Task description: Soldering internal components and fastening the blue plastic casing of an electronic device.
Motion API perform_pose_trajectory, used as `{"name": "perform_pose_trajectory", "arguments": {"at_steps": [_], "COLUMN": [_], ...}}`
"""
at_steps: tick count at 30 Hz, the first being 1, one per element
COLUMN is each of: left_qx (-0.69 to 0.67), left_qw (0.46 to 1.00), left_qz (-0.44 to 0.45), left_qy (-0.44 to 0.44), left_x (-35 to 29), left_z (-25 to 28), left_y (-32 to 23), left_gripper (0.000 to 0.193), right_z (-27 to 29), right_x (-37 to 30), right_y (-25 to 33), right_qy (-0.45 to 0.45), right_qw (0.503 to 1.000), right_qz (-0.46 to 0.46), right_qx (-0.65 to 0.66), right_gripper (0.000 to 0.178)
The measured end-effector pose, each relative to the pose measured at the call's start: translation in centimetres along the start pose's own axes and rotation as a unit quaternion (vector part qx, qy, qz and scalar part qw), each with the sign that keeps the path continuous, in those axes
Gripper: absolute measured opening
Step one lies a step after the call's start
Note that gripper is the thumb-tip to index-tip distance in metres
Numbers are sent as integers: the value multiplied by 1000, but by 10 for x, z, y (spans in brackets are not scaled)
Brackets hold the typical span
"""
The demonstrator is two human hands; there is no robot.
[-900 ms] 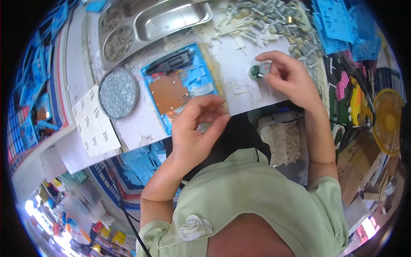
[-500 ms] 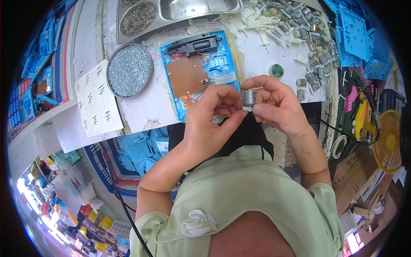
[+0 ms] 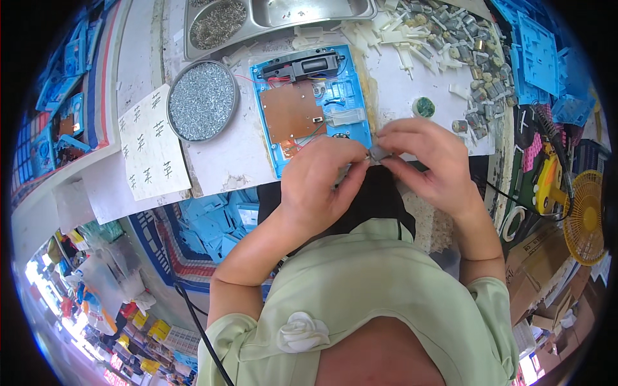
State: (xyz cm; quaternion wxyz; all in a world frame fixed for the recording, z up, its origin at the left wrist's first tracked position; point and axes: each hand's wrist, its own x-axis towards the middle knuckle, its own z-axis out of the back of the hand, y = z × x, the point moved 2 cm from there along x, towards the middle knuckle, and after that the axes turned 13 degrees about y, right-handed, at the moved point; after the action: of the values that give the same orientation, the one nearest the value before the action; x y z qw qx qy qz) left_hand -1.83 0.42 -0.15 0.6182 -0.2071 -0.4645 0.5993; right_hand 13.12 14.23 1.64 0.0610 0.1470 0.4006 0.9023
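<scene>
Just past the table's front edge, my right hand [image 3: 434, 164] pinches a small grey motor [image 3: 379, 153] between thumb and fingers. My left hand [image 3: 322, 177] is closed, its thumb and fingertips meeting the motor's left end. What lies inside its curled fingers is mostly hidden. Behind my left hand lies a light-blue plastic housing [image 3: 356, 96] with a brown circuit board [image 3: 290, 112], a black part [image 3: 302, 66] along its far side and thin wires. My left knuckles overlap its near edge.
A round dish of small silvery screws [image 3: 202, 101] stands left of the housing, beside a handwritten paper sheet [image 3: 152, 145]. Behind is a metal tray [image 3: 283, 24]. Loose motors [image 3: 479, 83] and white plastic parts [image 3: 409, 38] cover the back right, near a green roll [image 3: 423, 107].
The motor has tipped over from upright and is now more covered by my fingers. My hands have drawn closer together, and the whole view has shifted slightly.
</scene>
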Motion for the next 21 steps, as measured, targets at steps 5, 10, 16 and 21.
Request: {"name": "perform_pose_trajectory", "arguments": {"at_steps": [5,10,16,21], "left_qx": [-161,-85,-25,-13], "left_qw": [984,994,999,999], "left_qz": [70,54,16,40], "left_qy": [14,48,26,21], "left_x": [-6,-7,-11,-17], "left_z": [2,10,13,21], "left_y": [4,3,5,7], "left_gripper": [25,24,28,26], "right_z": [0,-8,-13,-14], "right_x": [3,4,6,9], "right_y": [6,6,6,3], "right_qy": [-7,-17,-6,-17], "right_qw": [997,994,992,993], "right_qz": [75,103,124,116], "right_qx": [-31,-36,-20,-21], "right_gripper": [41,39,35,34]}}
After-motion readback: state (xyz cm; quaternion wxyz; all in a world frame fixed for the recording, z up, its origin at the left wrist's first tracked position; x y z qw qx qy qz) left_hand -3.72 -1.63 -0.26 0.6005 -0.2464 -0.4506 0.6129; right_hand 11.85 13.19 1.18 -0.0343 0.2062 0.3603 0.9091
